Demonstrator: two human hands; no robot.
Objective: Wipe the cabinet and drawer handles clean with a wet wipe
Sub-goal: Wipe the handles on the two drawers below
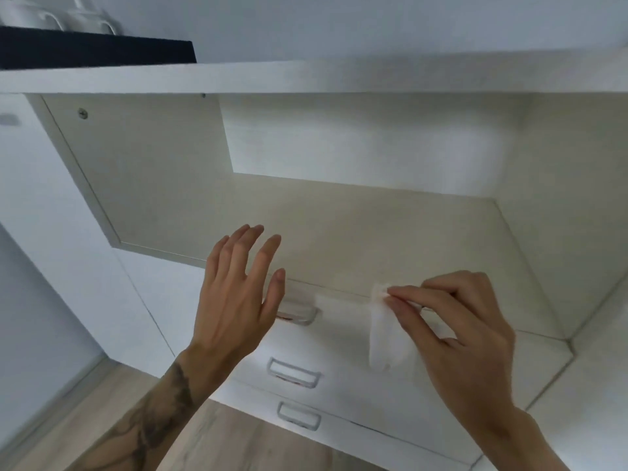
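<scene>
Right hand (458, 334): fingers pinching wet wipe (384, 334). Left hand (238, 300): fingers spread, near top drawer handle (299, 314).

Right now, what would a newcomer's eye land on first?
The right hand pinches a white wipe, which hangs before the top drawer. The left hand hovers open, partly covering the top handle. A cabinet door stands open at upper left.

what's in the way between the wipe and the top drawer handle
Nothing visible lies between the wet wipe, pinched by the right hand, and the top drawer handle; only bare drawer front separates them. The open left hand overlaps the handle's left end in view.
</scene>
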